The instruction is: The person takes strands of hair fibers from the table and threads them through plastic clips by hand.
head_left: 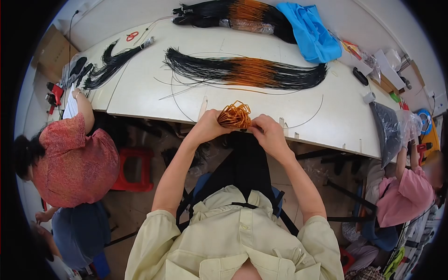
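At the table's front edge, my left hand (208, 126) is closed around a bundle of orange wires (234, 115), whose bent, looped ends point up. My right hand (270, 134) is at the bundle's right side, thumb and fingers pinched together; what they hold is too small to make out. Black strands seem to hang below the bundle against my dark trousers. Just beyond my hands, a long spread of black wires with an orange middle section (252, 72) lies across the table, some single strands straying toward the front edge.
On the white table (140, 95) are a black wire bundle (112, 63), red-handled scissors (132, 36), a thick black-and-orange bundle (247, 11) and a blue cloth (311, 30). Co-workers sit at left (77, 158) and right (406, 196). A red stool (133, 170) stands at left.
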Motion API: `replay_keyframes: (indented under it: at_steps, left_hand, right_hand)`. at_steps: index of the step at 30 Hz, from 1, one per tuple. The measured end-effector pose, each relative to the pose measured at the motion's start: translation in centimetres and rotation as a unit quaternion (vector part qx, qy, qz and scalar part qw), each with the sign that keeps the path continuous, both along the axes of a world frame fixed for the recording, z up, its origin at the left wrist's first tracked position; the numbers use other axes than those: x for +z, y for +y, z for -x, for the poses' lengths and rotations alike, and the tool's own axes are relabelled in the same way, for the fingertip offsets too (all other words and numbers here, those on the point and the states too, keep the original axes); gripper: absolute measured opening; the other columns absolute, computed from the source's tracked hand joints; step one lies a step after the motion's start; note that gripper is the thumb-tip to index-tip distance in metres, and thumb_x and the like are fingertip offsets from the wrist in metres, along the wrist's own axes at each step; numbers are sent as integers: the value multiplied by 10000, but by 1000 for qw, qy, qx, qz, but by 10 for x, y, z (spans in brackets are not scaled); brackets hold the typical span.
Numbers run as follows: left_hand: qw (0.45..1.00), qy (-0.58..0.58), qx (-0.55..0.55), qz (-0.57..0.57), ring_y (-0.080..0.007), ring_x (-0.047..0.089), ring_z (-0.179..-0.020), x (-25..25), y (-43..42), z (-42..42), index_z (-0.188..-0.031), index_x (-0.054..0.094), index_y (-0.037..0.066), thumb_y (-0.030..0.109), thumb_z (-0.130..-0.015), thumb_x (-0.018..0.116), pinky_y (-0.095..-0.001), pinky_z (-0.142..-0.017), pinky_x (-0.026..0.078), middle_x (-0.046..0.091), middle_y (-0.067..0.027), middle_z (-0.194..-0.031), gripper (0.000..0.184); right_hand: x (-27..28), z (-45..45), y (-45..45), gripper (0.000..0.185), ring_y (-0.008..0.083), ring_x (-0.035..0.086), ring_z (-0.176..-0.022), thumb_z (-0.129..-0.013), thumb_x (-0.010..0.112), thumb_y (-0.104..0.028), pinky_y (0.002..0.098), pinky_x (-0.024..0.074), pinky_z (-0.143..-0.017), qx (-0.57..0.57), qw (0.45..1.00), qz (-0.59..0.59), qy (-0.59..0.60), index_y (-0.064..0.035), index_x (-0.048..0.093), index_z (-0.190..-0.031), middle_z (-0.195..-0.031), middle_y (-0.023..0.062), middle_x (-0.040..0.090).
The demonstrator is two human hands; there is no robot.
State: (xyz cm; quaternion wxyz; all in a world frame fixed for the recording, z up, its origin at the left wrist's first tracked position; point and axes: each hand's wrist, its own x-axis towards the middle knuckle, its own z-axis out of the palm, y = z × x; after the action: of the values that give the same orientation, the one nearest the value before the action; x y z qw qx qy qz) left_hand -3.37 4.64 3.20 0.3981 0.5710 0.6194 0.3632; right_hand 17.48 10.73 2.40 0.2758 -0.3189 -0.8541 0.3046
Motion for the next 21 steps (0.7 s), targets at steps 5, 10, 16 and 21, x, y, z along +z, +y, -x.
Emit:
replay_keyframes:
  at_steps: [5,10,16,21]
  left_hand:
    - [1000,-1,12,-20,-135,551,-623,-1,-4,-3,-875,658,-80,38,-710,752,-269,-614,466,685,-88,-747,224]
    - [998,-20,49,-24,-135,559,-636,-5,-17,-16,-874,658,-75,11,-716,734,-263,-617,468,686,-91,-752,195]
    - [987,-59,142,-48,-131,571,-638,-27,-50,-53,-850,659,-67,-16,-725,710,-258,-607,468,684,-84,-739,143]
    - [980,-85,160,-80,-123,581,-623,-49,-80,-60,-828,663,-62,-16,-738,699,-247,-584,465,685,-73,-729,108]
  right_hand:
    - [2,0,-3,31,216,547,-696,-826,635,-7,302,435,-643,-7,1000,-19,-8,2,625,-854,-820,70,597]
    - [2,-1,-19,33,184,577,-714,-838,632,-17,277,451,-654,-63,997,18,-41,2,628,-865,-832,68,617]
    - [-40,17,-60,63,155,615,-751,-880,619,-53,249,474,-683,-161,908,339,188,-12,625,-927,-842,65,640]
    - [-58,29,-83,89,140,625,-760,-906,614,-79,242,484,-706,-164,722,517,430,-16,617,-968,-841,62,648]
